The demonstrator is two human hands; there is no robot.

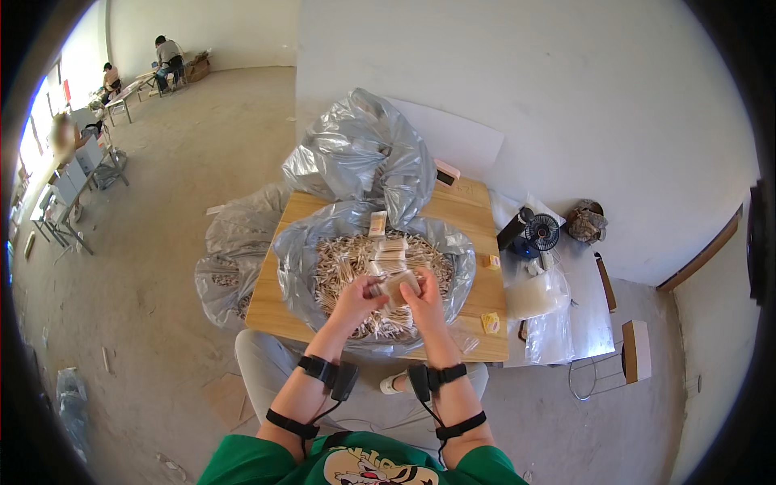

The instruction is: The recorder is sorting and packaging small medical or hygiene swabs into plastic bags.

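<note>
A small pale bundle of sticks [398, 285] sits above the middle of the wooden table [473, 212], pinched between both hands: the left hand [356, 301] curls its fingers closed round its left end, the right hand [424, 299] grips its right end. Beneath them an open clear plastic bag [295, 259] holds a heap of loose pale sticks [339, 263], with flat banded bundles [386, 250] lying on top. A second, crumpled grey bag [364, 153] rises at the far edge. Small yellow packets [490, 322] lie near the right edge; a small black fan [540, 233] stands beyond it.

Sticks [347, 267] in bag [295, 259] — on table [473, 210].
</note>
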